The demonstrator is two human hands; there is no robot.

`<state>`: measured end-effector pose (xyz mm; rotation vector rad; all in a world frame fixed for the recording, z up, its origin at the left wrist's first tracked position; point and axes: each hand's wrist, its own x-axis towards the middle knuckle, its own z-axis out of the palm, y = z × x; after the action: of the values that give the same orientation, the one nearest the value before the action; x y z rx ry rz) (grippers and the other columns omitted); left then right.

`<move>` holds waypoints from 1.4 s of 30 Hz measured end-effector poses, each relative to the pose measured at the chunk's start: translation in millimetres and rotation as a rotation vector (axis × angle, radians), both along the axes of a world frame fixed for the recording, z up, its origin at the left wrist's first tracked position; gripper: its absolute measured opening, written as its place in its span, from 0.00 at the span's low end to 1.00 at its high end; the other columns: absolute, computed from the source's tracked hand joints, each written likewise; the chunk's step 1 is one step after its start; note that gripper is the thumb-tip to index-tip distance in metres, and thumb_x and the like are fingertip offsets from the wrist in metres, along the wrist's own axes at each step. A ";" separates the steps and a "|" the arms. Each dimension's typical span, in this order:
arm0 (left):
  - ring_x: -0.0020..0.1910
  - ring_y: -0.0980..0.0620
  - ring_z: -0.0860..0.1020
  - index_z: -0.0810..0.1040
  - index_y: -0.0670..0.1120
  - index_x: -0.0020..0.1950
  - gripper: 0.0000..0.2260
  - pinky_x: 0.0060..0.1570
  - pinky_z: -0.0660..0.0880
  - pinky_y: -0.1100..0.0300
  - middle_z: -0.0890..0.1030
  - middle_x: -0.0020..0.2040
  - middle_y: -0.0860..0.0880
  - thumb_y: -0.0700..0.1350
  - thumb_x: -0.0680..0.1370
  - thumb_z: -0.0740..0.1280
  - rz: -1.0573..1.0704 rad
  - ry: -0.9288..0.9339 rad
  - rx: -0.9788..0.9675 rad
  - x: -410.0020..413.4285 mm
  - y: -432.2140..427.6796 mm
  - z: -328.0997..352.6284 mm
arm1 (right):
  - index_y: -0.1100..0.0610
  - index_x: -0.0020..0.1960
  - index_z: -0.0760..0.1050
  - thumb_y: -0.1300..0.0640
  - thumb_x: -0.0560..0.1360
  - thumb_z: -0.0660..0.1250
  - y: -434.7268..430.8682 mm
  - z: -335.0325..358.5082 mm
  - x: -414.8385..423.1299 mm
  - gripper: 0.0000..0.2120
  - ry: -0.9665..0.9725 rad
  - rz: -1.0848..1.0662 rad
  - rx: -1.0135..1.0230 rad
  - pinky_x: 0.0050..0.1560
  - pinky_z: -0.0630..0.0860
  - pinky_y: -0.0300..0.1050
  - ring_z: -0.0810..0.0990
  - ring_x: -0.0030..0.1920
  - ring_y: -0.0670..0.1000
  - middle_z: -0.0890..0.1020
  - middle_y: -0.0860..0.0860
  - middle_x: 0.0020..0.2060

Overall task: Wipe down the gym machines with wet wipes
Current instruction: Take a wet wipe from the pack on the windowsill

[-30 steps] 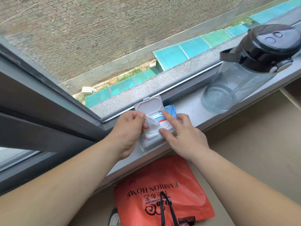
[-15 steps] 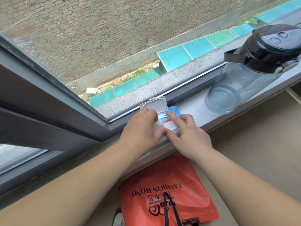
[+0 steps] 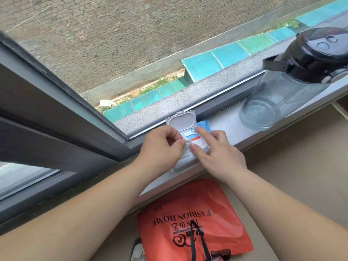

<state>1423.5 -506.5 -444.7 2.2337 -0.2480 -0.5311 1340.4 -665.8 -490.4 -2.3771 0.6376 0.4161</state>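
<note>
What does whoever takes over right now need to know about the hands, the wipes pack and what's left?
Left hand: pinches the tip of a white wet wipe at the pack's opening.
Right hand: straight fingers press on the soft white-and-blue wet-wipe pack, steadying it on the grey windowsill.
Things: the pack's white hinged plastic lid stands flipped open toward the window. A clear plastic bottle with a black cap stands further right on the sill.
Done: lid open, wipe gripped.
Left: pull the wipe free, then wipe the machines. None is in view.
</note>
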 end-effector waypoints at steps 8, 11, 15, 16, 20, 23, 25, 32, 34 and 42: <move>0.39 0.54 0.78 0.75 0.44 0.50 0.04 0.32 0.76 0.67 0.83 0.47 0.43 0.41 0.83 0.65 0.223 0.051 -0.228 -6.7 6.2 25.9 | 0.26 0.76 0.54 0.28 0.80 0.53 1.6 -1.0 0.5 0.26 0.011 0.000 -0.009 0.57 0.72 0.49 0.77 0.66 0.53 0.61 0.42 0.74; 0.43 0.47 0.82 0.73 0.47 0.49 0.05 0.41 0.81 0.56 0.83 0.46 0.44 0.42 0.84 0.63 0.320 0.025 -0.265 -9.9 4.9 25.5 | 0.26 0.76 0.53 0.28 0.80 0.53 0.6 -1.2 0.5 0.25 0.012 0.005 -0.010 0.57 0.72 0.49 0.76 0.67 0.53 0.61 0.42 0.74; 0.40 0.48 0.78 0.73 0.49 0.49 0.04 0.43 0.75 0.52 0.81 0.45 0.44 0.44 0.84 0.63 0.418 0.008 -0.266 -6.4 9.0 13.8 | 0.26 0.76 0.54 0.29 0.80 0.53 1.2 -2.5 -0.4 0.25 0.012 0.003 -0.010 0.55 0.70 0.48 0.76 0.67 0.53 0.61 0.42 0.74; 0.38 0.49 0.76 0.73 0.48 0.49 0.04 0.40 0.74 0.54 0.80 0.44 0.45 0.44 0.84 0.63 0.456 0.071 -0.266 -5.1 10.2 10.0 | 0.26 0.76 0.54 0.29 0.80 0.53 1.5 -2.5 0.0 0.25 0.012 0.001 -0.013 0.54 0.70 0.48 0.76 0.66 0.53 0.61 0.42 0.74; 0.35 0.48 0.80 0.76 0.41 0.52 0.08 0.39 0.78 0.53 0.83 0.42 0.46 0.45 0.81 0.71 0.441 0.368 -0.335 -7.0 14.9 5.6 | 0.27 0.76 0.56 0.30 0.80 0.55 0.3 0.4 4.8 0.25 0.027 0.006 -0.023 0.57 0.71 0.48 0.77 0.65 0.54 0.64 0.43 0.72; 0.44 0.44 0.85 0.80 0.37 0.56 0.08 0.50 0.83 0.51 0.86 0.49 0.39 0.36 0.78 0.73 0.357 0.415 -0.288 -13.1 21.8 6.9 | 0.30 0.77 0.57 0.31 0.81 0.55 1.3 3.8 8.5 0.25 0.060 0.046 -0.065 0.58 0.72 0.50 0.78 0.65 0.55 0.65 0.45 0.71; 0.43 0.45 0.86 0.82 0.35 0.53 0.04 0.51 0.84 0.54 0.86 0.49 0.37 0.36 0.80 0.70 0.401 0.425 -0.261 -12.9 27.1 9.0 | 0.31 0.77 0.56 0.32 0.82 0.54 4.1 5.6 9.7 0.25 0.075 0.065 -0.083 0.56 0.72 0.51 0.77 0.65 0.57 0.65 0.47 0.71; 0.44 0.50 0.84 0.84 0.45 0.48 0.10 0.56 0.82 0.53 0.87 0.43 0.48 0.36 0.81 0.65 0.379 0.234 -0.352 -12.2 13.3 39.9 | 0.31 0.76 0.59 0.33 0.81 0.57 1.5 5.3 12.2 0.24 0.064 0.061 -0.037 0.53 0.70 0.51 0.79 0.63 0.57 0.68 0.47 0.68; 0.42 0.50 0.84 0.82 0.46 0.49 0.08 0.58 0.81 0.48 0.86 0.40 0.49 0.39 0.83 0.63 0.390 0.156 -0.390 -13.1 8.4 44.4 | 0.31 0.75 0.60 0.33 0.81 0.57 2.0 5.3 12.2 0.23 0.064 0.055 -0.040 0.52 0.70 0.50 0.79 0.61 0.57 0.68 0.46 0.67; 0.36 0.55 0.74 0.78 0.48 0.47 0.09 0.37 0.71 0.64 0.78 0.38 0.51 0.47 0.84 0.63 0.413 0.010 -0.360 -3.3 9.1 72.4 | 0.29 0.77 0.56 0.31 0.81 0.55 2.2 8.7 8.8 0.25 0.066 0.083 -0.045 0.58 0.73 0.51 0.76 0.67 0.53 0.65 0.43 0.73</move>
<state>1420.2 -497.4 -372.3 1.8600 0.1174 -0.2491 1349.2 -663.6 -481.8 -2.4471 0.5850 0.5227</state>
